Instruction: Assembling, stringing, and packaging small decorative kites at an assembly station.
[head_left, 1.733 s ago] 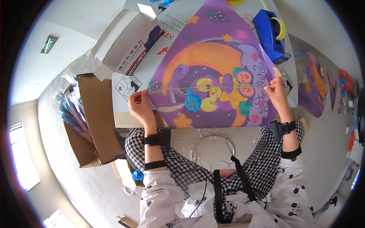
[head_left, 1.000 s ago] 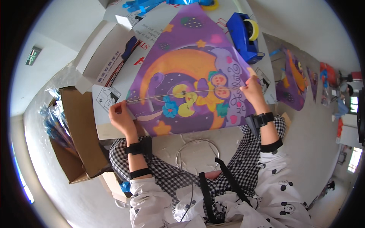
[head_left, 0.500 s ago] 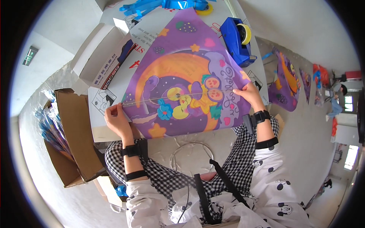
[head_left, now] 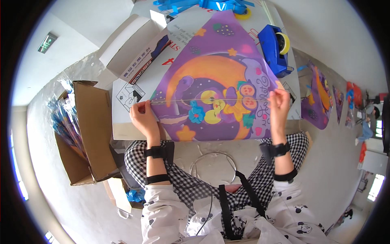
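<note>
A purple kite-shaped sheet (head_left: 219, 44), printed with a cartoon character on an orange moon, lies flat on the board-topped table. A thin, straight pale strand (head_left: 183, 100) runs across it from side to side; I cannot tell whether it is a cord or a slim rod. At the sheet's left edge, my left hand (head_left: 145, 121) pinches one end between thumb and fingertips. Near the right edge, my right hand (head_left: 279, 110) is closed on the other end, its fingertips just above the sheet.
A blue tape dispenser (head_left: 273, 53) stands right of the sheet, an opened white carton (head_left: 132, 44) left of it. Blue ribbons (head_left: 211, 5) and thin pale sticks (head_left: 268, 12) lie at the far edge. A cardboard box (head_left: 95, 130) of wrapped packs is at left; purple kites (head_left: 319, 97) hang at right.
The view has shifted, so the table appears further right. My right hand has lifted and turned, fingers now curled up around the strand's end. My left hand keeps its pinch.
</note>
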Demonstrator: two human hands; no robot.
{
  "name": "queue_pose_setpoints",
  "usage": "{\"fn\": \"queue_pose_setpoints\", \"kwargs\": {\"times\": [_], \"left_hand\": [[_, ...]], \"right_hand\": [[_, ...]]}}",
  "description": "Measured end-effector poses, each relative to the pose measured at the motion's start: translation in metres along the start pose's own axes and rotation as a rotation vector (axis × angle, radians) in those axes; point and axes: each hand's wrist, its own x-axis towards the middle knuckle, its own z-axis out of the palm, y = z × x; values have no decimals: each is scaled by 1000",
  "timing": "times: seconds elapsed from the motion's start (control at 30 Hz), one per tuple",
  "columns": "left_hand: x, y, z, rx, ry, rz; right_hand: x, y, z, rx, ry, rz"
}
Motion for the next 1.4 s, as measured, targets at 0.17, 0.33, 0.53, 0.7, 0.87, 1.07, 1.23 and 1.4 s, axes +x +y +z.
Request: {"fn": "queue_pose_setpoints", "kwargs": {"times": [0.17,0.33,0.53,0.7,0.87,1.07,1.23,1.4], "left_hand": [[-2,6,3,2,-24,-14],[-4,5,4,-5,-30,-20],[-4,5,3,5,-27,-31],[-3,0,5,16,26,38],[-2,1,7,19,-6,3],[-1,1,1,21,-12,-8],[0,7,2,-1,12,25],[-2,-1,1,21,23,27]], "right_hand": [[-75,-43,121,725,-457,237],[-99,-41,194,1023,-512,450],[-77,-11,167,1119,-420,460],[-55,11,113,1125,-305,437],[-20,37,35,1008,-223,402],[13,68,-30,871,21,328],[-24,-4,53,842,-291,197],[-115,-67,224,1070,-782,542]]}}
